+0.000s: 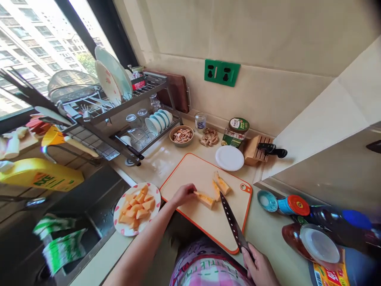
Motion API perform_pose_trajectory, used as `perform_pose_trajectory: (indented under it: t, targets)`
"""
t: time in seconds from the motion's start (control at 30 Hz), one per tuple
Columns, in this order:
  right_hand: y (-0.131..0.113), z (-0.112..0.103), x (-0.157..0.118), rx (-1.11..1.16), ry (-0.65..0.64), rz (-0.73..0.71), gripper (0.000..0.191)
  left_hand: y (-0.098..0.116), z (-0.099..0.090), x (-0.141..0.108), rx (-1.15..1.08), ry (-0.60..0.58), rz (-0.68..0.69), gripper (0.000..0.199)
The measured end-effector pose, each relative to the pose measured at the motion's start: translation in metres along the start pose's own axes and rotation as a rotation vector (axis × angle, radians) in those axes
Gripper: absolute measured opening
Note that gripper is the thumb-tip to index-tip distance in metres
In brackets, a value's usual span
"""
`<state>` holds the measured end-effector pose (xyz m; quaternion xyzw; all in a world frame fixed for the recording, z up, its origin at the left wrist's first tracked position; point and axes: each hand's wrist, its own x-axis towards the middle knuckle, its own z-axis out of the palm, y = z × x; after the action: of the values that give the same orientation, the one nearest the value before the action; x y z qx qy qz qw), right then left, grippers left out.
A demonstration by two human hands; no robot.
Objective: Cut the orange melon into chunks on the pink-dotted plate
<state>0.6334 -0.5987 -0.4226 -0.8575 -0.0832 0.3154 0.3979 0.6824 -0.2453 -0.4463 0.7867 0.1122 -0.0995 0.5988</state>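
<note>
My left hand (185,194) pinches the left end of an orange pumpkin-like wedge (205,200), which lies on the cream cutting board (190,171) with an orange rim. In my right hand (258,264) is the handle of a dark knife (230,218) with holes along its blade. The blade slants up and left over the board, its tip close to two more orange wedges (223,185). Whether the tip touches one I cannot tell. Left of the board, a white plate with pink spots (118,217) bears several cut orange chunks (139,208).
Behind the board stand a bowl of brownish pieces (181,136), ginger (209,137), a glass jar (200,122), a white lid or dish (229,158) and a knife block (254,149). Bottles and jars (293,205) crowd the right. A sink (104,202) and dish rack (125,103) are left.
</note>
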Motion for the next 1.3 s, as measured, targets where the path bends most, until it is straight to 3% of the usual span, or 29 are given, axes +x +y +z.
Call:
perform_pose_trajectory:
  t: [0.17, 0.23, 0.33, 0.4, 0.47, 0.6, 0.7, 0.83, 0.93, 1.13, 1.3]
  targets:
    - [-0.041, 0.02, 0.034, -0.406, 0.007, -0.215, 0.042, -0.028, 0.05, -0.087, -0.038, 0.413, -0.062, 0.015]
    - [-0.059, 0.03, 0.049, -0.571, 0.042, -0.239, 0.037, -0.031, 0.072, -0.1, -0.085, 0.498, -0.065, 0.015]
    - [-0.086, 0.035, 0.066, -0.794, 0.052, -0.254, 0.032, -0.025, 0.091, -0.099, -0.183, 0.556, -0.088, 0.02]
    - [-0.102, 0.032, 0.075, -0.884, 0.047, -0.287, 0.03, -0.019, 0.093, -0.093, -0.161, 0.563, -0.108, 0.024]
    - [-0.116, 0.028, 0.082, -0.929, 0.043, -0.323, 0.03, -0.014, 0.091, -0.089, -0.067, 0.57, -0.129, 0.016]
    - [-0.128, 0.024, 0.094, -0.972, 0.013, -0.342, 0.028, -0.01, 0.083, -0.085, 0.026, 0.614, -0.124, 0.009]
    - [-0.129, 0.026, 0.098, -0.981, -0.013, -0.323, 0.026, -0.007, 0.079, -0.084, 0.022, 0.635, -0.105, 0.008]
    - [-0.131, 0.028, 0.101, -0.977, 0.055, -0.364, 0.031, -0.002, 0.076, -0.082, 0.055, 0.638, -0.104, 0.007]
    - [-0.128, 0.032, 0.11, -0.957, -0.001, -0.325, 0.031, 0.0, 0.075, -0.082, 0.072, 0.644, -0.109, 0.007]
    - [-0.114, 0.042, 0.128, -0.917, -0.068, -0.277, 0.032, -0.008, 0.081, -0.077, -0.057, 0.616, -0.089, 0.016]
    - [-0.123, 0.04, 0.128, -0.923, -0.077, -0.283, 0.033, -0.015, 0.085, -0.066, -0.06, 0.608, -0.133, 0.018]
